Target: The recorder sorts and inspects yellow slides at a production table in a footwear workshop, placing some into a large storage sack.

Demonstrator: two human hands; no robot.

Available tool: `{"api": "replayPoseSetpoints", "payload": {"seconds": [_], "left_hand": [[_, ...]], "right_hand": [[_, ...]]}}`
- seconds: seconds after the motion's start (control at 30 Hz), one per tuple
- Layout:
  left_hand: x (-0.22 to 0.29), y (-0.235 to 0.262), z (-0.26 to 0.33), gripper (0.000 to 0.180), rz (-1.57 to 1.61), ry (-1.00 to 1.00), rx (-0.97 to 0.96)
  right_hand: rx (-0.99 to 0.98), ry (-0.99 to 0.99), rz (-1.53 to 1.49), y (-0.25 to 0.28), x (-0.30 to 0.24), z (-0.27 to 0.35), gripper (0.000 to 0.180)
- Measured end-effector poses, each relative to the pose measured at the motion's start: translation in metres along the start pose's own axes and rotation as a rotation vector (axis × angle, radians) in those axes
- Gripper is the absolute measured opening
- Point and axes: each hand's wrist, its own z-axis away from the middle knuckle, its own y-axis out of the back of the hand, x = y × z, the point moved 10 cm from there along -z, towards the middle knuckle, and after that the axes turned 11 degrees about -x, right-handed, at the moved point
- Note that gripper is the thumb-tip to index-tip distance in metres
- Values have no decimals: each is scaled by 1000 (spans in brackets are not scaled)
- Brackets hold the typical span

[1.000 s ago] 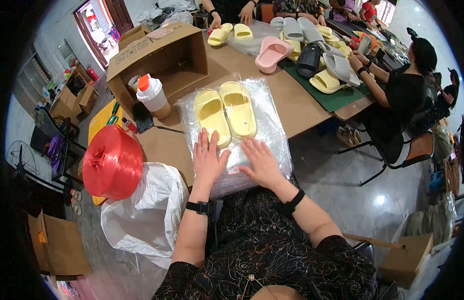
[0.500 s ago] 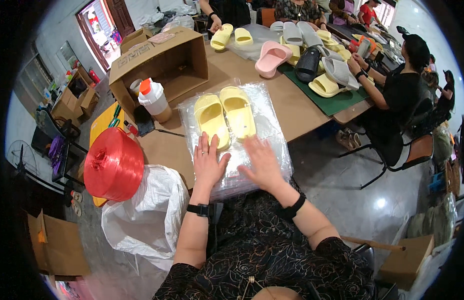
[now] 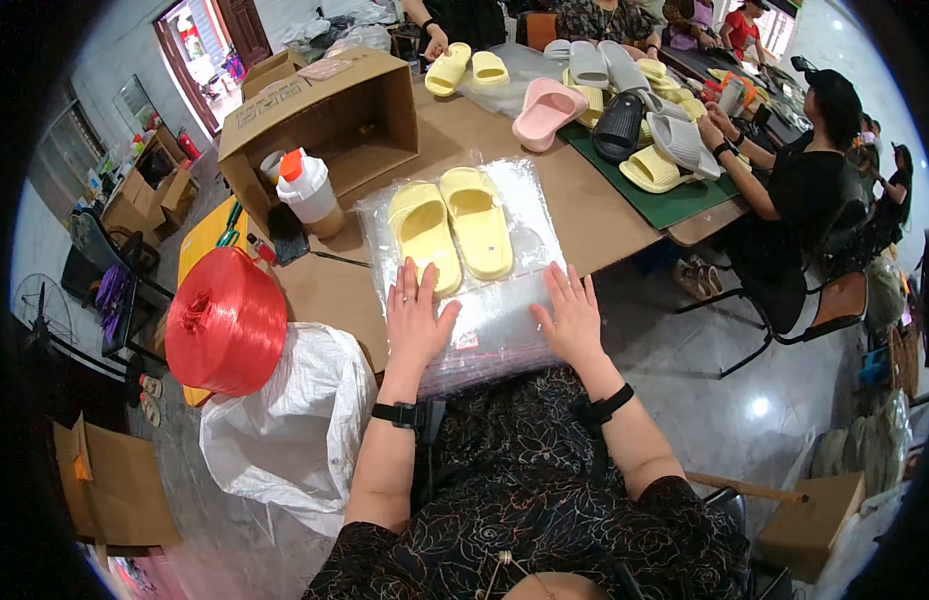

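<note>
A pair of pale yellow slippers lies side by side on a stack of clear plastic bags [image 3: 515, 315], toes away from me. My left hand [image 3: 417, 315] rests flat on the bags at the heel of the left slipper [image 3: 425, 240], fingers stretched out, fingertips against its heel edge. My right hand [image 3: 571, 315] lies open on the right edge of the bags, fingers spread, apart from the right slipper [image 3: 480, 225]. Neither hand grips anything.
An open cardboard box [image 3: 325, 130] and a white bottle with an orange cap [image 3: 310, 195] stand at the left. Nearer are a red twine spool [image 3: 227, 325] and a white sack [image 3: 295, 430]. More slippers lie on a green mat [image 3: 675, 205] beside a co-worker [image 3: 815, 170].
My right hand has moved right, away from the right slipper's heel, to the edge of the bags. My left hand has hardly moved.
</note>
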Motion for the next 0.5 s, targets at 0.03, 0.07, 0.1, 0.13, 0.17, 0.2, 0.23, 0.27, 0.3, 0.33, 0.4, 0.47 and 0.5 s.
{"api": "replayPoseSetpoints", "payload": {"seconds": [0.03,0.07,0.1,0.13,0.17,0.2,0.23,0.27,0.3,0.33,0.4,0.47,0.5], "left_hand": [[1,-1,-1,75,-18,6,-14],[2,0,-1,75,-18,4,-12],[1,0,0,75,-24,16,-15],[1,0,2,75,-31,25,-18],[2,0,1,75,-33,25,-20],[3,0,1,75,-17,21,-24],[3,0,0,75,-2,16,-28],[4,-1,0,75,-5,12,-32],[5,0,0,75,8,6,-12],[5,2,0,74,22,0,8],[5,0,-3,75,16,2,-7],[4,-3,-1,75,14,10,-29],[3,0,2,74,5,11,-17]], "right_hand": [[2,-25,41,1,-1,-2,70],[4,-49,81,2,-4,-4,71],[28,-10,55,14,-20,-7,72],[28,-12,53,19,-34,-9,72],[-45,69,-32,15,-55,-14,71],[-118,146,-117,8,-72,-15,70],[-116,141,-121,4,-80,-13,70],[-168,267,-182,-8,-99,-6,70],[-220,399,-242,-18,-114,-1,69],[-217,399,-245,-23,-111,-1,69],[-163,300,-177,-27,-91,-3,68],[-150,153,-98,-27,-56,-6,66],[-111,87,-93,-20,-39,-6,65]]}}
